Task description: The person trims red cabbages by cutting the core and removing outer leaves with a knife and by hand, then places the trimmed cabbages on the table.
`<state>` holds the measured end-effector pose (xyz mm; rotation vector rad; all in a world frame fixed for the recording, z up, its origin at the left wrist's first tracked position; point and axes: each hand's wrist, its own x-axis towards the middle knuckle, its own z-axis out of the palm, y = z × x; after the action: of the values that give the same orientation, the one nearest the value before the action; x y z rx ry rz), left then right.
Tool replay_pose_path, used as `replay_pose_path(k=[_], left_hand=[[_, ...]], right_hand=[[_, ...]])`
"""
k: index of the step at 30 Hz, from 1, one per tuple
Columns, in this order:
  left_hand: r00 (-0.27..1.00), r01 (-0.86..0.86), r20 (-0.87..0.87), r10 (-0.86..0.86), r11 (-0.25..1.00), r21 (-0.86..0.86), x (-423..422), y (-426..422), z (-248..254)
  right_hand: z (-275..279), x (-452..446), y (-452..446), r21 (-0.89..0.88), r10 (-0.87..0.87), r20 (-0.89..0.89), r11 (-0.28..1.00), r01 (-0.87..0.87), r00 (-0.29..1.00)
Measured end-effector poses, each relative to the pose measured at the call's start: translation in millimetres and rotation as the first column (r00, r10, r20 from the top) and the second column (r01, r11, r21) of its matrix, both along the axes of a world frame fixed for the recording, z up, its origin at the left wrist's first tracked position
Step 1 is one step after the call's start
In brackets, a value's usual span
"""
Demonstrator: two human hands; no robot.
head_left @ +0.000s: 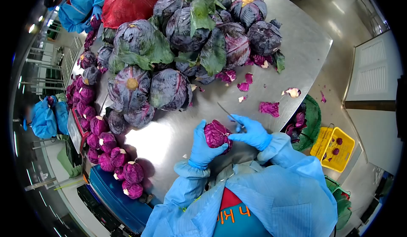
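Note:
A small peeled red cabbage (215, 134) sits in my blue-gloved left hand (201, 149), whose fingers wrap round its left side and underneath. My right hand (254, 135), gloved in blue too, is closed on a knife (224, 109). The thin blade points up and to the left, away from the cabbage. Fingertips of the right hand come close to the cabbage's right side; whether they touch it I cannot tell. Both hands are above the near part of the steel table (169, 141). Beyond them lie large unpeeled red cabbages (169, 88) with dark outer leaves.
Peeled cabbages (108, 143) line the table's left edge. A red mesh sack (131, 4) lies at the back. Leaf scraps (269, 108) dot the right side. Below stand a green basket (313, 122) and a yellow crate (341, 163). Two co-workers (82, 4) in blue are at the left.

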<state>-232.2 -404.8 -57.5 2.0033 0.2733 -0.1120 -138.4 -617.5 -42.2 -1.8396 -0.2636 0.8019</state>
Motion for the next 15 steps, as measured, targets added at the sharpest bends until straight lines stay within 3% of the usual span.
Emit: replay_pose_path(k=[1,4,7,8,10,13,15], left_hand=[[1.0,0.002,-0.021,-0.002,1.0,0.005,0.3,1.0,0.9],[0.997,-0.007,-0.081,0.008,1.0,0.019,4.1,2.1,6.3],[0.988,-0.095,-0.132,0.085,0.993,-0.071,10.9,-1.4,12.0],[0.986,-0.103,-0.137,0.094,0.993,-0.059,12.5,-2.6,10.6],[0.982,-0.118,-0.151,0.112,0.992,-0.032,15.8,-4.6,8.5],[0.976,-0.121,-0.172,0.13,0.991,0.061,22.0,-7.2,17.2],[0.971,-0.153,-0.181,0.156,0.988,0.035,22.9,-7.8,13.1]], right_hand=[[2.4,1.2,9.8,0.041,0.018,-0.092,0.999,-0.015,0.996],[-27.5,-4.0,25.9,0.272,-0.019,-0.132,0.961,0.054,0.991],[-31.6,-0.7,22.8,0.129,0.046,0.297,0.988,-0.088,0.954],[-30.4,-0.2,22.4,0.039,0.088,0.357,0.993,-0.109,0.93],[-21.6,1.5,24.9,-0.142,0.183,0.458,0.981,-0.131,0.87],[-18.3,3.1,27.2,-0.137,0.161,0.526,0.985,-0.104,0.835],[-21.7,2.0,30.7,-0.111,0.089,0.498,0.993,-0.039,0.863]])
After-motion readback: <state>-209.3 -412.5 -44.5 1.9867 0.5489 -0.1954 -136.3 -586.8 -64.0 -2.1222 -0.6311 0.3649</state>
